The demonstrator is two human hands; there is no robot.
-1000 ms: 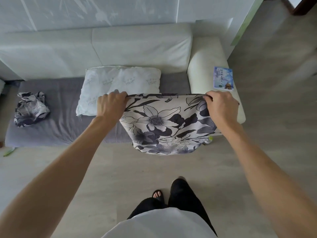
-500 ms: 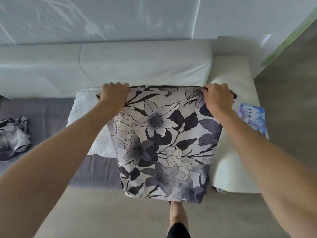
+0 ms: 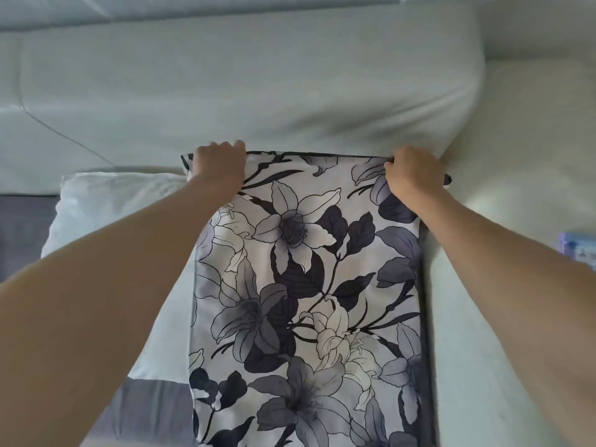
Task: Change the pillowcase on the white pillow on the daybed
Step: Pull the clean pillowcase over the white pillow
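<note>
Head view: both arms reach far out over the daybed, each hand on a far corner of the patterned case.
Left hand [image 3: 219, 164]: fingers curled over the far edge of the pillowcase [image 3: 306, 285] at its left corner, gripping the cloth.
Right hand [image 3: 414, 175]: clamped on the far edge near the right corner, fingers folded under, a bit of the corner poking out to its right.
Pillowcase: white with dark grey and black lilies, held taut between the two hands along its far edge, the rest spreading flat toward the near side and running off the bottom of the frame.
Pillow [image 3: 106, 227]: white, lying to the left of the case and partly under it and under the left forearm; its far edge is just beside the back cushion.
Back cushion [image 3: 251, 85]: pale, running across the far side, just beyond the hands.
Armrest [image 3: 516, 156]: pale, along the right side, touching the right edge of the case.
Seat [image 3: 25, 230]: grey fabric showing at the far left and near the lower left of the pillow.
Packet [image 3: 579, 246]: small, blue and purple, on the armrest at the right edge, partly hidden by the right forearm.
</note>
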